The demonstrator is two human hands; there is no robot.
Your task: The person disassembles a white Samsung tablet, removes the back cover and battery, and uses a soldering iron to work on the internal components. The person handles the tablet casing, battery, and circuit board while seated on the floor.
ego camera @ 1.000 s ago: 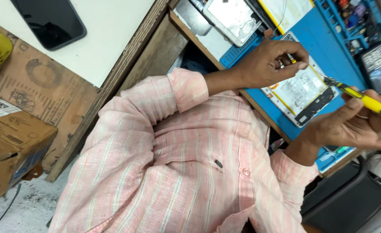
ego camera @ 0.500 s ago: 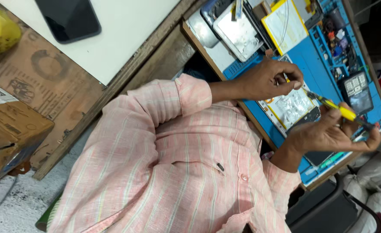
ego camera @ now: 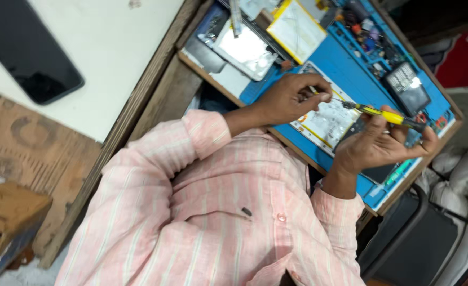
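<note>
My left hand hovers over an opened phone that lies on a blue work mat. Its fingertips pinch together at the metal tip of a yellow-handled screwdriver. My right hand grips the screwdriver's handle just above the phone's lower end. Whether a screw sits between my left fingers is too small to tell. My pink striped shirt fills the lower middle of the view.
Another opened device with a silver inside, a yellow-edged flat panel, a small dark module and several small parts lie on the mat. A black phone rests on a white top at left. Cardboard box lower left, black chair lower right.
The view has swung, so the mat and both hands now sit more central and larger. Both hands stay over the opened phone, the left fingers still at the screwdriver's tip.
</note>
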